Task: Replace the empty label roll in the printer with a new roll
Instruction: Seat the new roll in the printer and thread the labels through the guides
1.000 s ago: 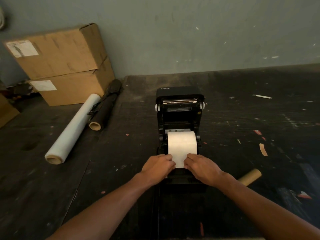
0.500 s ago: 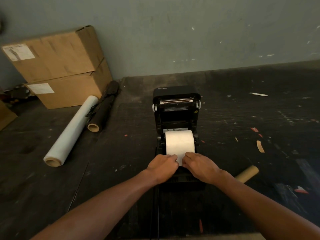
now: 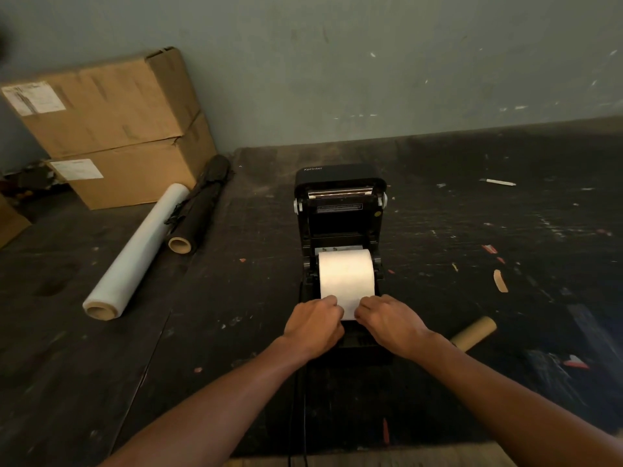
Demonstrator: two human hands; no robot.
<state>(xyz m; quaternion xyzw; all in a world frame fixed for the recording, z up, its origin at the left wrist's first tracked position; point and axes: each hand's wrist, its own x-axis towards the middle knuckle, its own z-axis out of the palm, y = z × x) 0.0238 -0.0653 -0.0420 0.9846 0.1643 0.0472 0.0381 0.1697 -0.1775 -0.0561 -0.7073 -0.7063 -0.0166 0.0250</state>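
New roll is seated in the open printer; its leading edge is pinched by left hand and right hand. Empty core lies discarded on the counter. Feeding and lid closure judged outstanding.

White label roll in black printer; brown boxes, translucent-white film roll

Black printer mid-table, lid open and tilted back toward far wall. White label roll seated in bay, loose end pulled toward near edge. Empty cardboard core lies on table, near right of printer.
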